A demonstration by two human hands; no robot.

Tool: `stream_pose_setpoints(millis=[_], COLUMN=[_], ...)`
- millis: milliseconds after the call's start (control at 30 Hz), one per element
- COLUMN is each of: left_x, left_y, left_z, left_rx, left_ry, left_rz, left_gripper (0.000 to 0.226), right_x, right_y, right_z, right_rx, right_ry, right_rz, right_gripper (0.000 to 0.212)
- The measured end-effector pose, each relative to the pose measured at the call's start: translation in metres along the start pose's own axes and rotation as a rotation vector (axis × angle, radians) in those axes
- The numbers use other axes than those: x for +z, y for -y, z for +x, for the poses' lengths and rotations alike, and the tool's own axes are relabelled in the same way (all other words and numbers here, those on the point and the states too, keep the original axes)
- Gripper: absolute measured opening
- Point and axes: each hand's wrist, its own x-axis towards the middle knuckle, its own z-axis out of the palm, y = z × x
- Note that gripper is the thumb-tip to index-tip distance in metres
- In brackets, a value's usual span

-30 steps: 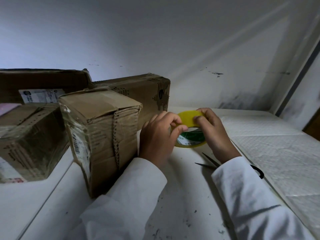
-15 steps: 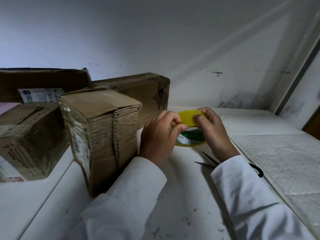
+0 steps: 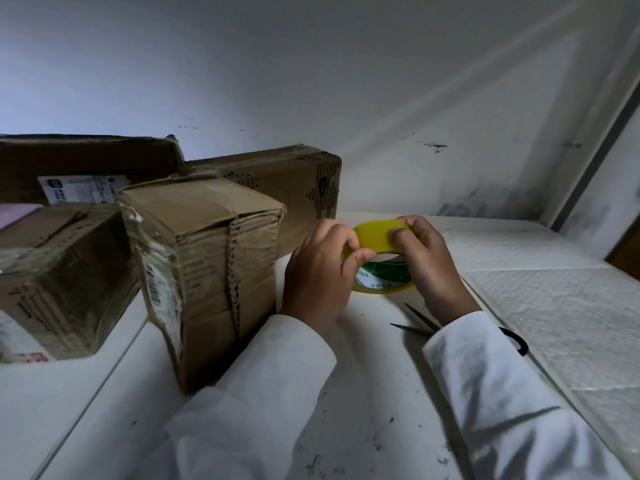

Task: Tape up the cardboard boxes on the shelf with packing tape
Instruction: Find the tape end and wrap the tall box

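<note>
2 hands grip 1 tape roll; 4 boxes, maybe.

Tape roll core: green and white printed band with Chinese characters, "冷库" among them; the rest is too small or hidden by the fingers.
Nearest box: barcode label under clear film on its left side; digits not legible.
Back-left box: white shipping label with small print, too blurred to read.
Back-right box: printed dark pattern and a round mark, no readable words.
</note>
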Motion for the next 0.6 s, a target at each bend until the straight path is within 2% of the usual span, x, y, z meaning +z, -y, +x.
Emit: stream_pose_setpoints(millis=[200, 333, 467, 600], left_x=[-0.0014, -0.004, -0.0067, -0.0064], left_y=[-0.0019, -0.002, -0.0028, -0.0042], left_z=[-0.0033, -0.0027, -0.0014, 0.0001], left_rx=[-0.028, -0.047, -0.074, -0.136], left_ry=[0.045, 0.104, 0.04, 0.075], left_rz=[-0.056, 0.013, 0.018, -0.032], left_gripper=[0.04, 0.055, 0.036, 0.024], right_x=[-0.0034, -0.0038, -0.0029, -0.0029], right_y=[-0.0008, 0.0, 0.0025, 0.0046], right_z=[0.0007, 0.0014, 0.0004, -0.001], right_rx=[0.01, 0.023, 0.054, 0.07], right_ry=[-0.022, -0.095, -0.101, -0.099], right_rz=[0.042, 0.054, 0.059, 0.052], right_gripper=[0.009, 0.02, 0.02, 0.017])
